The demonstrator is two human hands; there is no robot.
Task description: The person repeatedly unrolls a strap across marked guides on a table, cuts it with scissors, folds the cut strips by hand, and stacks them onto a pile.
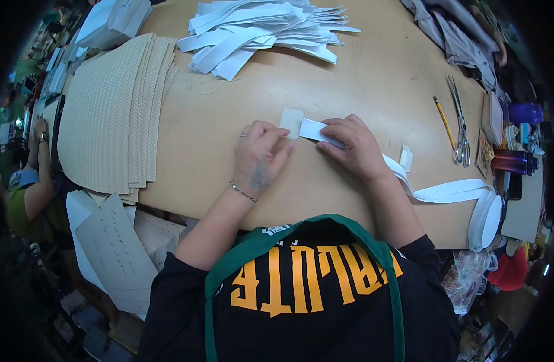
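Note:
My right hand (353, 145) pinches the end of a flat white band (314, 129) against the table. This band runs under my right wrist to a white roll (486, 221) at the table's right edge. Just left of the band's end lies a small pale rectangular piece (292, 120), its lower right side close to or touching the band. My left hand (260, 154) is curled, with its thumb and fingertips closed at the lower left edge of that piece. A bracelet circles my left wrist.
Many cut white strips (259, 36) lie heaped at the back. Stacked woven-textured sheets (108, 114) cover the left side. Scissors (460, 130), a yellow pencil (444, 120) and a small white scrap (406, 158) lie right. Another person's arm (40, 163) shows far left.

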